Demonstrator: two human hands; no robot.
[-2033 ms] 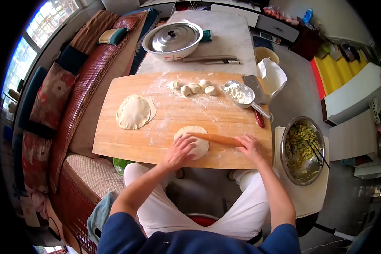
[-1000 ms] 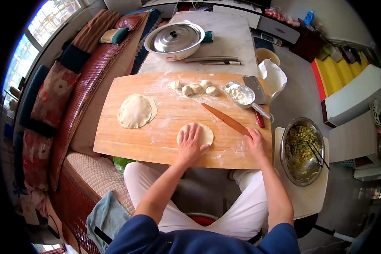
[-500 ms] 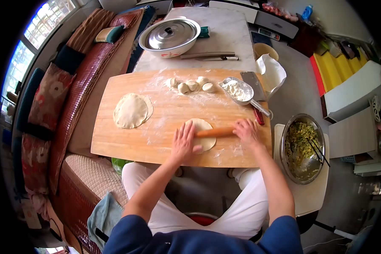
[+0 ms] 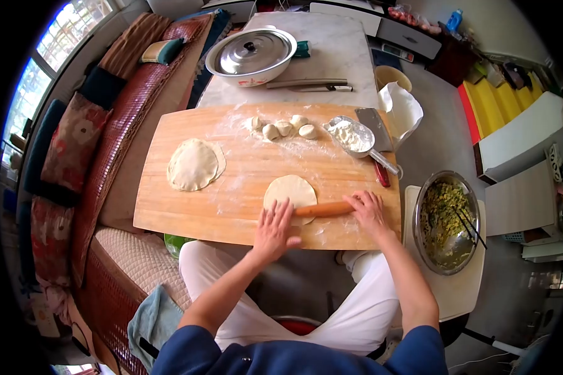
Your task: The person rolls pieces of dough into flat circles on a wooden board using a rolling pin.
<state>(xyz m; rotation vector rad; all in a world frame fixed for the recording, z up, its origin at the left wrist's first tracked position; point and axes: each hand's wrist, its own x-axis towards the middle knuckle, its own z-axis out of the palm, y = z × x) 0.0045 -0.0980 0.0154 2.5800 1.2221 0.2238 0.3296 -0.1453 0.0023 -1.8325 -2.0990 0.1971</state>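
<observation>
A wooden rolling pin (image 4: 325,209) lies across the lower part of a round, flat dough sheet (image 4: 291,190). My right hand (image 4: 370,215) is over the pin's right end, gripping it. At the pin's left end, my left hand (image 4: 274,230) has its fingers stretched and spread, touching the dough's lower left edge; whether it also presses on the pin is hard to see. Farther left on the wooden board (image 4: 231,212) rests a stack of rolled dough rounds (image 4: 194,165). Several small dough balls (image 4: 284,128) sit near the board's far edge, in scattered flour.
A metal scoop of flour (image 4: 351,135) and a cleaver (image 4: 374,128) lie at the board's far right. To the right stands a steel bowl of chopped filling (image 4: 444,209) with chopsticks. Beyond the board are a lidded basin (image 4: 250,56) and a knife (image 4: 322,88).
Both hands and the rolling pin have moved toward me, down the dough sheet. More of the sheet now shows above the pin, and it has shifted slightly left.
</observation>
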